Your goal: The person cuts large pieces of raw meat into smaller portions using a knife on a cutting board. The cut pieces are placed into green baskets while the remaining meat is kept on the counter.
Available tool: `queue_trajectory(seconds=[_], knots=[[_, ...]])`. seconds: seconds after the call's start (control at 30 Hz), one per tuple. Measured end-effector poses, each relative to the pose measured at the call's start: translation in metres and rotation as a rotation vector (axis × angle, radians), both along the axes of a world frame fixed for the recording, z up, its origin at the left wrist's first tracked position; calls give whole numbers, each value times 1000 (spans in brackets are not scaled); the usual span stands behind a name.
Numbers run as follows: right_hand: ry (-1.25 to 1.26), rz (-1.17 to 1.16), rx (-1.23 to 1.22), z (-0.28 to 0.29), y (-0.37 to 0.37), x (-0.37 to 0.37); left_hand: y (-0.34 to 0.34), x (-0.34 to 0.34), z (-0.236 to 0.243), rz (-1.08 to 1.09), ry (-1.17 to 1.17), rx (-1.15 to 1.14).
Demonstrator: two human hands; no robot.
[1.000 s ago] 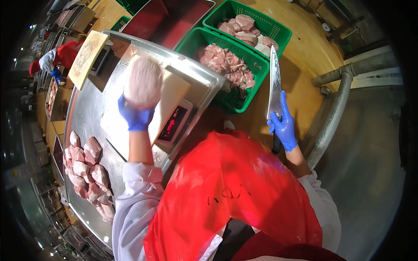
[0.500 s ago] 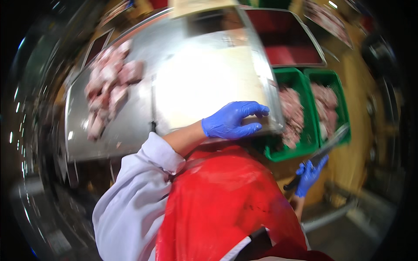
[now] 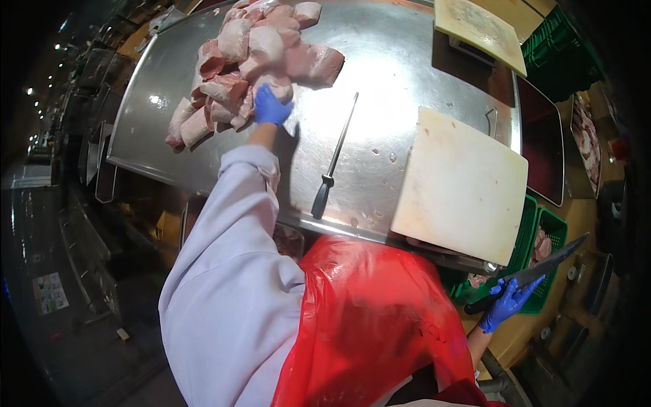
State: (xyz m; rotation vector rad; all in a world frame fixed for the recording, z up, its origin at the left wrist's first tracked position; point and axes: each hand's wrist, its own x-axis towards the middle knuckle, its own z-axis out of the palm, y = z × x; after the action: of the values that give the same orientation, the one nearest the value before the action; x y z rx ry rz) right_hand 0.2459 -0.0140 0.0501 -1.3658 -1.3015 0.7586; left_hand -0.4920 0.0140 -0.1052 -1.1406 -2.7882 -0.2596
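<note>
My left hand (image 3: 272, 107), in a blue glove, is stretched out to the near side of a pile of raw meat pieces (image 3: 261, 44). Its thumb stands apart from the fingers, and it touches or nearly touches a piece there. Off to the right, beyond the table's edge, my gloved right hand (image 3: 505, 305) grips a large knife (image 3: 550, 261) by its black handle, blade slanting up and away. Between pile and board lies a sharpening steel (image 3: 336, 152) with a black handle. A white cutting board (image 3: 464, 183) rests at the table's near right corner.
Green baskets (image 3: 553, 234) holding cut meat stand below the table's right edge. Another cutting board (image 3: 478, 30) is at the far right, near stacked green crates (image 3: 559, 51). Small meat scraps dot the steel table (image 3: 380, 81).
My left hand has gone from over the cutting board to the meat pile on the left. The view has swung left. My right hand still holds the knife.
</note>
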Motion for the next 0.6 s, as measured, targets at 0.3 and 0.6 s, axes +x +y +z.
queue_trajectory(seconds=[0.3, 0.6], knots=[[61, -11, -111, 13, -44, -93, 65, -82, 2, 393, -237, -97], [20, 9, -133, 8, -46, -120, -7, -28, -16, -423, -154, -116]])
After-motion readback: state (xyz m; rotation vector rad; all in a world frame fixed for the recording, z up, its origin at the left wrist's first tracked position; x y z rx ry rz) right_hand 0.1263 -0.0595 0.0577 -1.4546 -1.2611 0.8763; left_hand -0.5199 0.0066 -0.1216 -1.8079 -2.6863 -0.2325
